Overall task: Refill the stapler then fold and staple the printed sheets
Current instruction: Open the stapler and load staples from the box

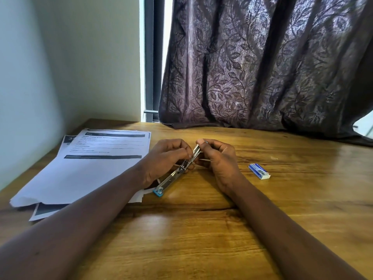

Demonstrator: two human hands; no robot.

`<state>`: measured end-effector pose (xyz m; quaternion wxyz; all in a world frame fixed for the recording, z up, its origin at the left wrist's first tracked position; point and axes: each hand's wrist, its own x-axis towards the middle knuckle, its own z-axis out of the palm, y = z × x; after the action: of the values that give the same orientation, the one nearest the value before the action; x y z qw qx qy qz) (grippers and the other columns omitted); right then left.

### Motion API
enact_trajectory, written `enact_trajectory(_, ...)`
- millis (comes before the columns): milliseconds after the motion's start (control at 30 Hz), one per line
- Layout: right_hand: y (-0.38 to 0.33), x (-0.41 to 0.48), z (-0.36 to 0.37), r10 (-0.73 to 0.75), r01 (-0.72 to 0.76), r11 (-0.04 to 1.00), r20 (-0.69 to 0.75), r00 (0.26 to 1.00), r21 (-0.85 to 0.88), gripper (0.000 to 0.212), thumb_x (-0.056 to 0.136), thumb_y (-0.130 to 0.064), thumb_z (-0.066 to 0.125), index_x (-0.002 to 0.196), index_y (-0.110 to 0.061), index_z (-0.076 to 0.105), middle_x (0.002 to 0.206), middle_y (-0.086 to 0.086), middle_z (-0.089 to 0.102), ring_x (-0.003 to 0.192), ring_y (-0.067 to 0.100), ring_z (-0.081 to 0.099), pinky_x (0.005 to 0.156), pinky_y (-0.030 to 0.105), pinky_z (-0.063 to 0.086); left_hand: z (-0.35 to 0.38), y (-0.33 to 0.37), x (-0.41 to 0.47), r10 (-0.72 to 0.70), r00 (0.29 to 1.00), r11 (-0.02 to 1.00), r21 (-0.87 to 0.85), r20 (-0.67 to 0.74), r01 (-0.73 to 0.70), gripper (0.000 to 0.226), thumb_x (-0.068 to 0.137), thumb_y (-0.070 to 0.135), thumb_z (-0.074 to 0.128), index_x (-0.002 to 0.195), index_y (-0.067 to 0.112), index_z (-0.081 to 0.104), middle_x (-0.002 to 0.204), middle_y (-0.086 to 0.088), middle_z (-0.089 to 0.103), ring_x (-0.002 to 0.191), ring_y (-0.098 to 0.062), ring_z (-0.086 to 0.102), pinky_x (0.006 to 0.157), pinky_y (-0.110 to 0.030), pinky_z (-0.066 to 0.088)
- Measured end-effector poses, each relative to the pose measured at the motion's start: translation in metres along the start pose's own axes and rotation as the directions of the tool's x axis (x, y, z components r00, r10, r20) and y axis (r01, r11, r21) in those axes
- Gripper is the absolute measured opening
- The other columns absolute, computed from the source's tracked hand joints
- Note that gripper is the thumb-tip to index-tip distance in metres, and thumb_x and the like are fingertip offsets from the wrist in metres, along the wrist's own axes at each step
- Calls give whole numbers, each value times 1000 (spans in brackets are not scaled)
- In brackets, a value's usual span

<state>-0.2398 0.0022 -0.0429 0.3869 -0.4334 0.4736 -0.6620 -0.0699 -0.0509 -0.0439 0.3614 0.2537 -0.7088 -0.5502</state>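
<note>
Left hand (169,156) and right hand (219,161) both pinch the opened-out stapler (177,173); the staple box (259,171) lies nearby, contents hidden

Daylight is coming in through the window gap (167,37) left of the curtain (262,67), which is glowing backlit, and it's laying a bright strip along the far edge of the desk (282,219). Soft glare patches are shining on your desk's near middle. Shadows are falling soft and faint. The wall (30,98) is smearing and bending at the left; you're getting wide-angle warping. Text on the printed sheets (90,168) is blurring, unreadable.
</note>
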Motion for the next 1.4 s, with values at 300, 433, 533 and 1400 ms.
enact_trajectory(300,-5,7,-11,17,-16,1000,-200,980,7,14,92,-18,73,84,-8,70,75,6,69,65,17,66,58,27,60,0,-1,0,-20,998,980,197,-57,31,2,90,18,77,88,19,77,100,-3,79,103,-22,73,101,-47,55)
enact_trajectory(433,-6,6,-12,18,-17,1000,-167,986,7,13,92,-19,73,87,-8,70,81,9,69,74,23,67,66,33,61,-1,-2,0,-30,999,974,223,-41,38,8,89,12,77,93,19,76,101,0,79,102,-18,73,100,-46,58)
enact_trajectory(533,-8,4,-12,-4,3,1000,-120,993,-9,14,92,-21,73,93,-7,70,84,12,69,76,25,69,64,32,62,2,-2,0,51,998,966,254,-40,-39,10,91,17,76,100,20,76,98,2,78,96,-17,74,92,-40,60)
enact_trajectory(1400,3,5,-10,-130,115,971,-59,990,-209,28,94,-19,71,116,-2,69,83,13,73,69,17,70,67,37,62,9,9,-5,382,918,445,849,110,-286,27,93,13,70,114,27,78,107,5,73,89,-9,61,73,-25,45)
